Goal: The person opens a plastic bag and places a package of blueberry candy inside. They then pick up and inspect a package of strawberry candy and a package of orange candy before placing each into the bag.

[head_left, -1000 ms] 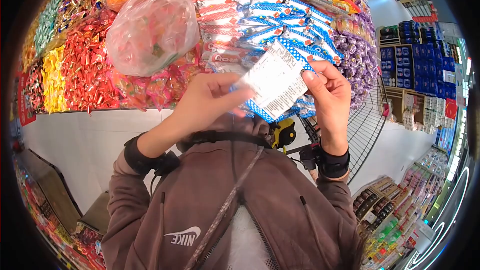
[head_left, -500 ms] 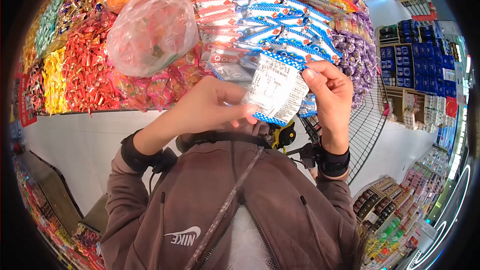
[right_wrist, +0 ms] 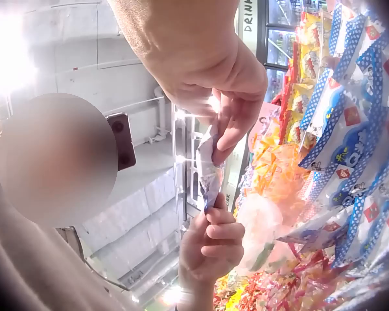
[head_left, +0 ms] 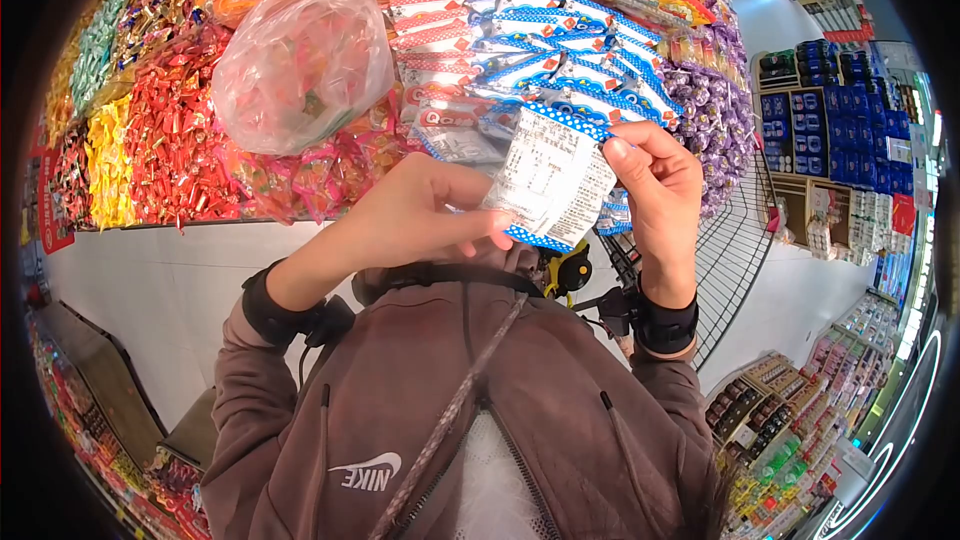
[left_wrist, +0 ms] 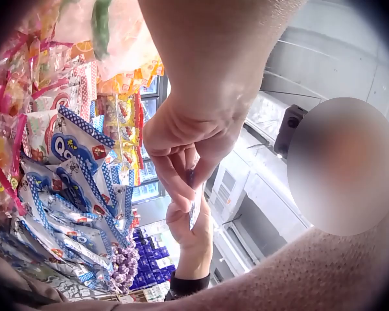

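I hold a blue-and-white dotted snack packet point(head_left: 552, 180) up in front of me, its printed white back facing me. My left hand point(head_left: 440, 215) pinches its lower left edge and my right hand point(head_left: 655, 185) pinches its upper right corner. In the left wrist view the left hand point(left_wrist: 181, 152) grips the packet point(left_wrist: 194, 210) edge-on, with the right hand below it. From the right wrist the right hand point(right_wrist: 230, 120) pinches the top of the packet point(right_wrist: 207, 170), and the left hand point(right_wrist: 214, 243) holds its bottom. More of the same blue packets point(head_left: 580, 35) lie on the display beyond.
A clear plastic bag point(head_left: 300, 60) with sweets in it rests on the candy display. Red point(head_left: 175, 135), yellow point(head_left: 105, 160) and purple point(head_left: 715, 115) wrapped candies fill the bins. A wire shopping cart point(head_left: 735, 240) stands on the right, with shelves point(head_left: 820, 110) behind it.
Over the last second the packet turned and came lower, toward me, with both hands still pinching it. Nothing has moved in the last half second.
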Demonstrator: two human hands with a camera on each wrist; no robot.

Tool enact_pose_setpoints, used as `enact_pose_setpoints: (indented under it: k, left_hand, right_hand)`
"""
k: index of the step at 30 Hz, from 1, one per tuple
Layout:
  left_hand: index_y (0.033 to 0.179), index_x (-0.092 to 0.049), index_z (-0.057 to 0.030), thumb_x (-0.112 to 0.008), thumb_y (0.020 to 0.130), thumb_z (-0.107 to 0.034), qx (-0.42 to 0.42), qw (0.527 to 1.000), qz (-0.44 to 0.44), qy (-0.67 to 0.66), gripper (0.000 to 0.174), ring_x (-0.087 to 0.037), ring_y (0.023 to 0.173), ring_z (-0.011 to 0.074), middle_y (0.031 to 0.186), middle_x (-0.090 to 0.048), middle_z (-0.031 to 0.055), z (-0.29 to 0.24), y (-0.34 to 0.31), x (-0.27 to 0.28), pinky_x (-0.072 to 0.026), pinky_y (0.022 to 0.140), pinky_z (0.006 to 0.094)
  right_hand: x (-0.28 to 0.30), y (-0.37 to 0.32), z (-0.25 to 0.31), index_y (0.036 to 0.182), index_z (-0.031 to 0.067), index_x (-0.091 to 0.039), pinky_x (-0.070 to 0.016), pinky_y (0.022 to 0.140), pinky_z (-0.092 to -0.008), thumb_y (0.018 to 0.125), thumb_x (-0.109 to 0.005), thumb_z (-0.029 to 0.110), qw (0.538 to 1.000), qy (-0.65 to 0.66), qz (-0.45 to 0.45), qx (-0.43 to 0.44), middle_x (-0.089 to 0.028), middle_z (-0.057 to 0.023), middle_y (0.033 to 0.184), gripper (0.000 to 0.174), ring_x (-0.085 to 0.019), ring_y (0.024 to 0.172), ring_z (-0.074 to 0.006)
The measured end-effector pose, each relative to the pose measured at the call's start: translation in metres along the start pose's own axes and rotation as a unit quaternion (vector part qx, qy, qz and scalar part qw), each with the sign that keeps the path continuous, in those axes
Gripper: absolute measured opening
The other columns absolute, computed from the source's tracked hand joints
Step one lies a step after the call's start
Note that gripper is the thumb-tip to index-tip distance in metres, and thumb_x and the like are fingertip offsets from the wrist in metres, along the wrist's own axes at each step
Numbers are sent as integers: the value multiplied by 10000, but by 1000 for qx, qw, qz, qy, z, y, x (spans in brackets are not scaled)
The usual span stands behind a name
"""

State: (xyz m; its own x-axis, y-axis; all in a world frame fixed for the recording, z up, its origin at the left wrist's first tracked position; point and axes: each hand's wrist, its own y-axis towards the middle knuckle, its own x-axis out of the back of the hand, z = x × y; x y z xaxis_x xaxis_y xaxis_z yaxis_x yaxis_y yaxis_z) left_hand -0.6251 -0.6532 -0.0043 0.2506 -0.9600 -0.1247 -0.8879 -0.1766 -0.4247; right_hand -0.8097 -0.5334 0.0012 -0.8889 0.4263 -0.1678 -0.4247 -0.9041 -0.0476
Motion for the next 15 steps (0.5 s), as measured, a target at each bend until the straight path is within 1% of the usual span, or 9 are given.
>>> enact_pose_setpoints:
  k: [4,7,10,12,13,15]
  left_hand:
    - [842,-595,36,-552,804,-127,-5,1000,5,-17,173,-573,681,78,779,-627,84,0,2,0,-460,518,182]
    - [860,-597,27,-554,801,-126,-70,996,-26,-51,170,-575,643,72,746,-619,61,6,8,-1,-450,504,174]
    - [891,-596,12,-559,795,-127,-99,986,-101,-90,173,-561,590,46,708,-602,27,-3,9,-1,-432,477,158]
    - [886,-593,6,-561,792,-118,-89,985,-122,-89,159,-547,560,32,692,-590,9,-5,10,1,-421,462,146]
    - [883,-591,3,-562,790,-114,-84,984,-133,-88,152,-541,545,25,684,-584,0,-5,11,2,-415,454,140]
    - [864,-583,3,-568,787,-108,-91,985,-121,-87,136,-542,544,24,686,-586,1,1,13,4,-414,449,136]
  right_hand:
    - [2,1,-1,850,-30,-567,-399,527,-168,791,-570,73,1000,-5,-1,0,-588,-23,677,119,-506,591,-33]
    - [7,4,-4,853,-29,-569,-419,520,-181,791,-570,83,1000,-16,-19,-1,-588,-26,678,128,-514,584,-41]
    - [9,10,-6,853,-28,-570,-437,511,-192,792,-570,92,999,-8,-41,3,-585,-25,672,134,-518,573,-49]
    - [9,12,-7,848,-25,-572,-439,500,-190,795,-568,101,999,-11,-49,9,-579,-22,659,137,-521,562,-53]
    - [11,12,-9,847,-24,-572,-438,496,-189,795,-568,104,999,-15,-46,-2,-578,-21,657,138,-519,560,-52]
    - [13,12,-12,846,-23,-571,-436,489,-187,796,-568,109,999,-25,-40,-26,-576,-19,652,141,-516,554,-52]
